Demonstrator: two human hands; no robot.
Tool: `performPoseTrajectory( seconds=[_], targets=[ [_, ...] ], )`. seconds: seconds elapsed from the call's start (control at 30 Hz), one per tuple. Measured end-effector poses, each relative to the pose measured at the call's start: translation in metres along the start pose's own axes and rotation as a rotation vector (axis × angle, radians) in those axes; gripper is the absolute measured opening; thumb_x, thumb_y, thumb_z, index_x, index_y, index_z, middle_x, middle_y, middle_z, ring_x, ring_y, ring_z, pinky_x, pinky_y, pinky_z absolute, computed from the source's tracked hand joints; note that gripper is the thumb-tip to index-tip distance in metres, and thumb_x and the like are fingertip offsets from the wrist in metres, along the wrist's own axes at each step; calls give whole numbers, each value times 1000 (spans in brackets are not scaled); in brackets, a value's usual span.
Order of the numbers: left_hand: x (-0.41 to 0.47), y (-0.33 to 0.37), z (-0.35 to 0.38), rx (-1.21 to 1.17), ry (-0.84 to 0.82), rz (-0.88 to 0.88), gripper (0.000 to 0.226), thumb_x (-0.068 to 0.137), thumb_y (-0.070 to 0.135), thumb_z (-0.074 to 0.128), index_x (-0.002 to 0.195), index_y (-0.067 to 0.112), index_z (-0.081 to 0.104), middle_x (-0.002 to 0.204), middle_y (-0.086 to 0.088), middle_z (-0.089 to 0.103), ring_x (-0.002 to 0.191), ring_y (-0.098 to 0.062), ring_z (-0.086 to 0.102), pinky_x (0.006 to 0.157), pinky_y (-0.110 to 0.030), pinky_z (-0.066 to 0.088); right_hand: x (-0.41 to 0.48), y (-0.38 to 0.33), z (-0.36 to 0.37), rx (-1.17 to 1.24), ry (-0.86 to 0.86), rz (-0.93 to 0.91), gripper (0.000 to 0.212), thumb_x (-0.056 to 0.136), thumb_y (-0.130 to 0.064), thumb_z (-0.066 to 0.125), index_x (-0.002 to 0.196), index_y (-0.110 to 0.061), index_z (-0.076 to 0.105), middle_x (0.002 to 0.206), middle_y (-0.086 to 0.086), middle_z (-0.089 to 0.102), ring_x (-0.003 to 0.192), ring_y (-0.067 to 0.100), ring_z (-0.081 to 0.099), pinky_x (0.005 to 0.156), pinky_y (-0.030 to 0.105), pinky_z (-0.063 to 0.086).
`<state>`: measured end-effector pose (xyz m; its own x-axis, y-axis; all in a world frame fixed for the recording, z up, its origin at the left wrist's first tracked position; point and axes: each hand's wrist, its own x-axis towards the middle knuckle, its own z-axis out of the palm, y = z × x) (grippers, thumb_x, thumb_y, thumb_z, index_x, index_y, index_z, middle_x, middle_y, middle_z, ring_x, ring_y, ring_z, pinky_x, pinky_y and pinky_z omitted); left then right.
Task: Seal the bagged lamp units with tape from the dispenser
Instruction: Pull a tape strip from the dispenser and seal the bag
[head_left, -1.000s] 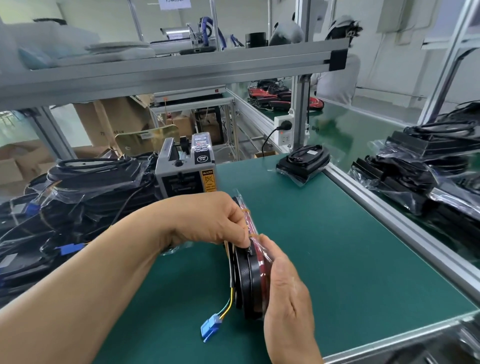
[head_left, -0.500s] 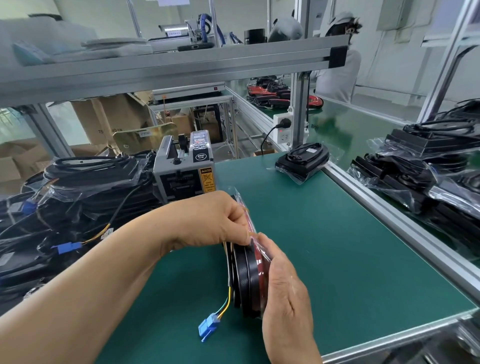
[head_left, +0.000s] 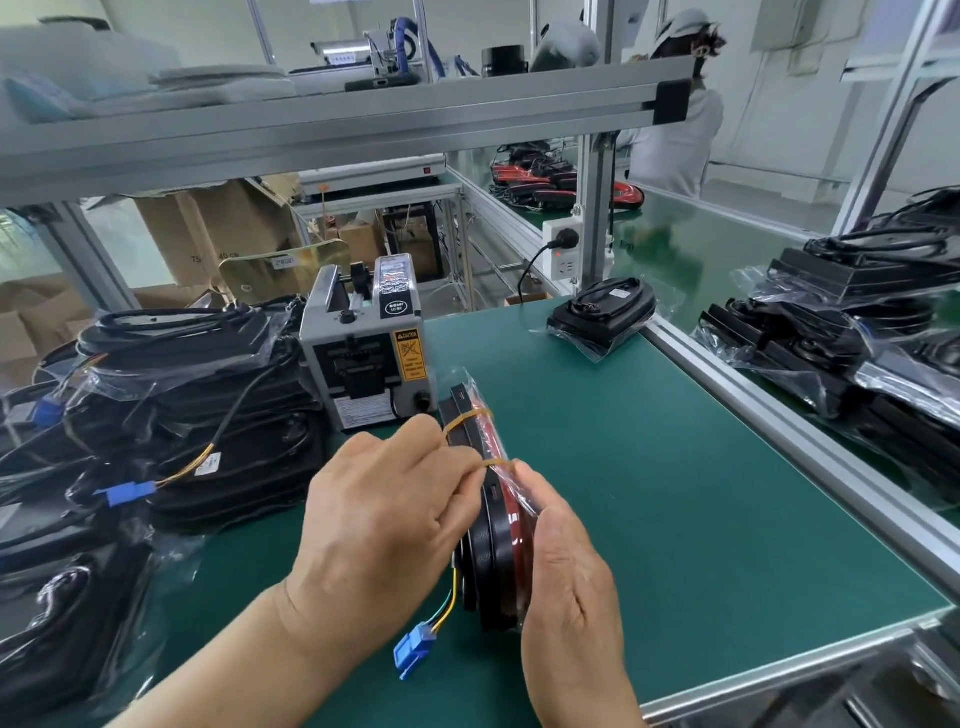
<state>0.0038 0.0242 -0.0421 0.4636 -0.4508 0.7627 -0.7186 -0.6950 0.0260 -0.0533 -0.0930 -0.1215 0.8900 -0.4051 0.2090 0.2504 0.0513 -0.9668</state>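
The bagged lamp unit (head_left: 500, 551) stands on its edge on the green worktop (head_left: 675, 493), just in front of the tape dispenser (head_left: 363, 358). The left hand (head_left: 384, 519) pinches a thin yellow strip of tape (head_left: 467, 415) looped over the bag. The right hand (head_left: 566, 587) has its fingers curled round the unit's side. A blue plug (head_left: 410, 649) hangs below.

A factory assembly line: green-matted benches (head_left: 649, 467) on aluminium framing (head_left: 337, 124) (bagged units (head_left: 197, 415) stacked alongside).

Green-matted bench (head_left: 649, 493), bearing a grey tape dispenser (head_left: 366, 358) at back left, a heap of bagged lamp units (head_left: 208, 405) just beside its left side, a single bagged unit (head_left: 602, 314) near the far right rim.
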Motion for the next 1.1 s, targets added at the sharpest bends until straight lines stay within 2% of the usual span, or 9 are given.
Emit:
performPoseTrajectory(
  seconds=[0.13, 0.27, 0.47, 0.67, 0.83, 1.1],
  targets=[
    [0, -3, 5, 29, 1, 81, 22, 87, 11, 68, 65, 14, 70, 61, 0, 52, 47, -20, 46, 48, -39, 44, 0, 1, 1, 3, -13, 5, 62, 84, -70, 31, 132, -41, 59, 132, -24, 61, 128, -1, 53, 111, 40, 43],
    [-2, -4, 6, 48, -11, 124, 24, 84, 10, 69, 61, 15, 67, 59, 1, 49, 47, -20, 40, 46, -39, 42, 1, 5, 2, 36, -24, 20, 56, 86, -69, 33, 130, -46, 60, 134, -15, 63, 130, 8, 55, 111, 45, 42],
    [-4, -3, 4, 19, -49, 137, 22, 82, 9, 69, 60, 15, 67, 59, 2, 49, 45, -21, 40, 44, -38, 43, 3, 8, 2, 35, -36, 17, 50, 88, -69, 34, 131, -52, 55, 136, -14, 62, 131, 10, 54, 112, 46, 41],
    [-5, -3, 2, 5, -70, 157, 21, 84, 12, 68, 63, 15, 69, 61, 2, 52, 47, -20, 42, 46, -36, 44, 3, 8, 2, 51, -36, 7, 52, 89, -67, 35, 131, -48, 57, 135, -15, 62, 131, 9, 54, 112, 45, 41],
    [-5, -3, 2, -4, -75, 167, 20, 84, 13, 69, 64, 15, 69, 62, 2, 53, 47, -19, 44, 45, -36, 43, 2, 7, 2, 54, -30, 8, 61, 87, -69, 34, 134, -39, 60, 134, -19, 62, 131, 6, 53, 112, 44, 41],
    [-2, -5, -2, -37, -154, 131, 20, 85, 16, 68, 65, 18, 69, 63, 5, 53, 47, -20, 40, 46, -36, 44, 0, 3, 2, 49, -39, 42, 62, 86, -69, 34, 133, -40, 59, 134, -16, 63, 130, 6, 54, 111, 43, 42]
  ],
)
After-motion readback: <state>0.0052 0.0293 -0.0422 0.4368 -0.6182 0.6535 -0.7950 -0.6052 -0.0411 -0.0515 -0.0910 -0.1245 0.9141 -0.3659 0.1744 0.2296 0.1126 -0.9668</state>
